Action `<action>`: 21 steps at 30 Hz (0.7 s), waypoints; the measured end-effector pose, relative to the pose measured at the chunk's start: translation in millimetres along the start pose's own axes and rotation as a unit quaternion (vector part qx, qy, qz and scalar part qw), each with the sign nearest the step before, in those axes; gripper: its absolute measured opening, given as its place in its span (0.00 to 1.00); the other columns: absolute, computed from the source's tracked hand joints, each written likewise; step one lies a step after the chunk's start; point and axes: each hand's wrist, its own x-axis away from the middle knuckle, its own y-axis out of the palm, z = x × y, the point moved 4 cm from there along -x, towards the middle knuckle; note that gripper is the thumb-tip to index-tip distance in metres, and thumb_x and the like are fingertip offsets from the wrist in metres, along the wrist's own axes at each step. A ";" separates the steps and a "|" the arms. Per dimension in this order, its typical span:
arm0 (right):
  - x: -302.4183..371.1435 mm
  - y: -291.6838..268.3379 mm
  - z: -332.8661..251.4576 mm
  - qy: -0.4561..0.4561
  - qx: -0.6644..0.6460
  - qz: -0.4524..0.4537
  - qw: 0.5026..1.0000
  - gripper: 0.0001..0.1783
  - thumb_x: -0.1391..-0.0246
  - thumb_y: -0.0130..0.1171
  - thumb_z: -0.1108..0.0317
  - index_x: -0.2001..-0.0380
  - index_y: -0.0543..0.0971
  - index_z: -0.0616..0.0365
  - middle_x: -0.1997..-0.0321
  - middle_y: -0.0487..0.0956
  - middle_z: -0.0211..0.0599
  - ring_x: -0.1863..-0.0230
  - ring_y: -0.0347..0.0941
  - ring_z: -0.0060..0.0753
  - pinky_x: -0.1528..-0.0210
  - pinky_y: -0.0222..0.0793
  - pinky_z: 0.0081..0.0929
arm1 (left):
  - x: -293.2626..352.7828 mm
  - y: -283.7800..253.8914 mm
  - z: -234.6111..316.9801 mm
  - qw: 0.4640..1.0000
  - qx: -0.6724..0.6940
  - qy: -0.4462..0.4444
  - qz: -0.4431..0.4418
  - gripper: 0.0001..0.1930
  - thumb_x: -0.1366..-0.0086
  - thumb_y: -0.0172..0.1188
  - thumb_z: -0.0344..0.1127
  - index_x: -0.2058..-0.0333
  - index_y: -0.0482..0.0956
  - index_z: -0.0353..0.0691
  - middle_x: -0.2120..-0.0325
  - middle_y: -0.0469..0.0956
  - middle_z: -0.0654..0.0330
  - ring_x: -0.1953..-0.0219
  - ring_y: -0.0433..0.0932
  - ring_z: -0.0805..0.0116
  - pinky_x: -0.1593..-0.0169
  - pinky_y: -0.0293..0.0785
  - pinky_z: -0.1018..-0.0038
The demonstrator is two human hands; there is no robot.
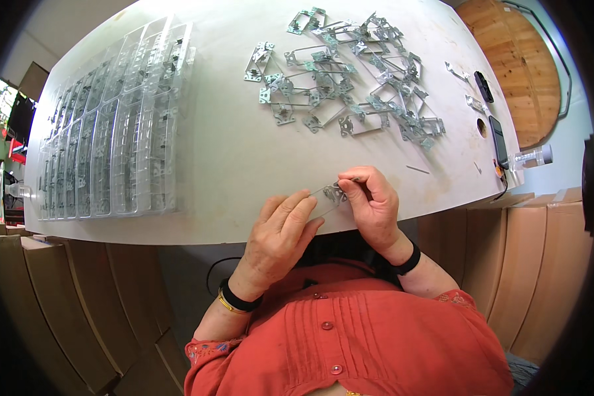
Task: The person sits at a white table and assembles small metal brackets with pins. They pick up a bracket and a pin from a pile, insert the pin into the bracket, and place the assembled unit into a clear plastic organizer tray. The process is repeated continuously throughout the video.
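Between my two hands, near the table's front edge, is a small metal bracket frame (335,193) with thin side rods and a stamped plate. My left hand (284,228) grips its left end, fingers bent over it, so that end is mostly hidden. Thumb and forefinger of my right hand (371,198) pinch the other end. Farther back lies a loose pile of similar metal bracket frames (350,76), tangled together. To the left, a stack of clear plastic trays (129,158) with long compartments holds many metal parts.
A thin metal rod (417,169) lies right of my hands. Along the table's right edge are a phone (498,142), a black object (483,86), a hole (482,128) and a clear bottle (531,157). Cardboard boxes (518,264) stand below the table on both sides.
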 end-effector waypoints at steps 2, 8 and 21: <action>1.6 -0.2 3.6 0.006 -0.017 0.002 1.000 0.05 0.29 0.70 0.73 0.55 0.84 0.60 0.58 0.85 0.37 0.60 0.81 0.28 0.55 0.78 0.27 | 0.5 0.0 -0.3 1.000 -0.002 0.000 0.000 0.24 0.41 0.80 0.26 0.46 0.83 0.34 0.46 0.86 0.49 0.52 0.84 0.47 0.49 0.83 0.58; -1.0 -1.4 -1.9 -0.023 0.013 -0.004 1.000 0.04 0.30 0.70 0.74 0.55 0.84 0.60 0.59 0.84 0.37 0.62 0.80 0.29 0.57 0.77 0.27 | 1.1 -0.2 0.1 1.000 -0.001 0.004 0.000 0.24 0.41 0.80 0.26 0.46 0.83 0.34 0.46 0.86 0.49 0.53 0.84 0.47 0.49 0.83 0.58; -6.0 -1.4 -14.0 -0.073 0.054 -0.025 0.996 0.07 0.26 0.62 0.76 0.50 0.86 0.61 0.53 0.85 0.44 0.54 0.83 0.41 0.51 0.80 0.33 | -0.7 1.3 1.9 1.000 -0.001 0.002 -0.004 0.25 0.41 0.80 0.26 0.46 0.83 0.34 0.47 0.86 0.49 0.53 0.84 0.48 0.49 0.83 0.58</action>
